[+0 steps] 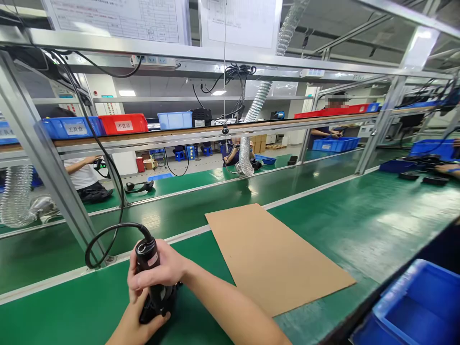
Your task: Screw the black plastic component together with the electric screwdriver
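Observation:
My right hand (pixel 160 268) is wrapped round a black corded electric screwdriver (pixel 148 254), which stands nearly upright with its cable leaving the top. Below it, my left hand (pixel 138 321) grips a black part (pixel 146 311) low over the green bench (pixel 72 306). The screwdriver's lower end meets that part, though its tip is hidden. What kind of part it is I cannot make out, since my hands and the tool cover most of it. To the right lies a flat brown cardboard sheet (pixel 273 258).
A blue bin (pixel 413 302) stands at the lower right. The screwdriver's black cable (pixel 117 182) loops beside a metal post (pixel 53 158). A shelf above carries a red bin (pixel 123 123) and blue bins. Co-workers sit across the line; another person's hand (pixel 447 167) shows at far right.

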Tool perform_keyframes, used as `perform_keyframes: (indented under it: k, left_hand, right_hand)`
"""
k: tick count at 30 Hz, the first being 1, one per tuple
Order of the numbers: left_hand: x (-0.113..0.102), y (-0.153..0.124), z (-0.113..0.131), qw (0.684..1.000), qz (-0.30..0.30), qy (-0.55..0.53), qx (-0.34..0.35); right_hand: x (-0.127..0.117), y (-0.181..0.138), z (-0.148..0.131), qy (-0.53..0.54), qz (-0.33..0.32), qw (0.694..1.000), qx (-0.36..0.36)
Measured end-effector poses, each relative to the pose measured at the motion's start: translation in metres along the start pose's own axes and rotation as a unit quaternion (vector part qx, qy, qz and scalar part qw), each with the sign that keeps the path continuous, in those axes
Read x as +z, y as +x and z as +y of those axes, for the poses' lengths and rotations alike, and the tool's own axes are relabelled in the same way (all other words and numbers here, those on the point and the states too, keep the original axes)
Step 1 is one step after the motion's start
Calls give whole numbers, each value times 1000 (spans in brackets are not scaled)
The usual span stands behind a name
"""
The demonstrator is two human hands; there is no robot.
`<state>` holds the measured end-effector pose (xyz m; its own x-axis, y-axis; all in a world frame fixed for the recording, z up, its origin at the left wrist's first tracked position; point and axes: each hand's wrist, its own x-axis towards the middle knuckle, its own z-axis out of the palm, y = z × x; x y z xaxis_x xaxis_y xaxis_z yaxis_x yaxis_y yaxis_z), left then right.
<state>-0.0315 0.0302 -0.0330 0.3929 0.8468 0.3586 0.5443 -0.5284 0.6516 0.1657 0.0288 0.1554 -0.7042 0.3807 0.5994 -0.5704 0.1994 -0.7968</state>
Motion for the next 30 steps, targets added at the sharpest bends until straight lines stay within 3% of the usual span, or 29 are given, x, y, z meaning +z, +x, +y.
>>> perform_keyframes:
  k: [4, 9, 13, 16, 22, 25, 30]
  left_hand:
    - [1, 0, -1, 1000, 5, 13, 6]
    - [1, -1, -4, 1000, 8, 12, 16]
    - [-1, 0, -9, 1000, -16, 17, 12]
    - [-7, 2, 1, 998, -31, 37, 26]
    - [-20, 7, 32, 994, -48, -5, 102]
    - [-23, 7, 38, 994, -59, -23, 91]
    - [-23, 6, 37, 994, -68, -32, 84]
  right_hand:
    - [8, 1, 0, -13, 78, 997, 14]
    - [16, 3, 3, -24, 93, 995, 4]
    - [17, 5, 6, -50, 147, 988, 19]
    - [17, 5, -1, -38, 195, 980, 15]
    - [-1, -1, -20, -81, 324, 940, -70]
    - [-13, -3, -19, -109, 335, 933, -70]
    - [-22, -5, -15, -121, 299, 946, -40]
